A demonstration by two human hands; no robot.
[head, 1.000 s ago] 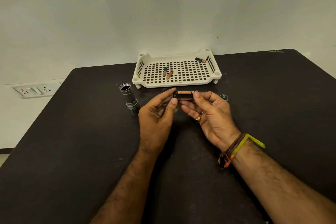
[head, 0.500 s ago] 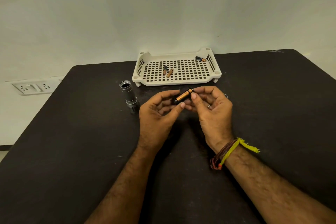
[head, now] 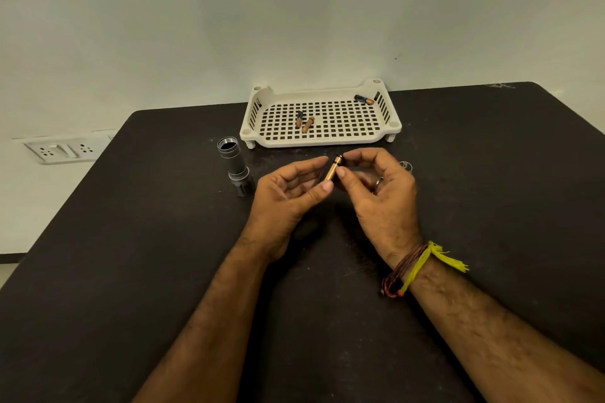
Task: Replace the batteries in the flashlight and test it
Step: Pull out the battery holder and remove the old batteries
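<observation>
- So, your right hand (head: 381, 196) pinched a copper-and-black battery (head: 334, 167) between thumb (head: 343, 173) and curled forefinger, gripping near its upper, dark end.
- Battery was tilted, top end leaning away from you and to the right, held above the table rather than resting on it.
- Your left hand (head: 288, 193) sat just beside it, palm up and cupped, fingers loosely bent; its thumb tip (head: 327, 186) was at the battery's lower end. Couldn't tell if it actually touched or gripped.
- Ring was visible on a right-hand finger (head: 379, 180); brown and yellow threads (head: 415, 267) were tied round your right wrist.
- Flashlight body (head: 234, 163) stood upright on the black table (head: 131, 271), left of your left hand and well apart from it, open end up, wider head down.
- Small shiny part (head: 406, 166) lay on the table just behind your right hand, mostly hidden; too small to identify.
- White slotted tray (head: 319, 139) sat beyond both hands, near the table's far edge.
- Two batteries (head: 304, 121) lay close together left of the tray's centre; a third battery (head: 364, 99) lay in its far right corner.
- Wall socket plate (head: 64, 149) was on the wall to the left, off the table.
</observation>
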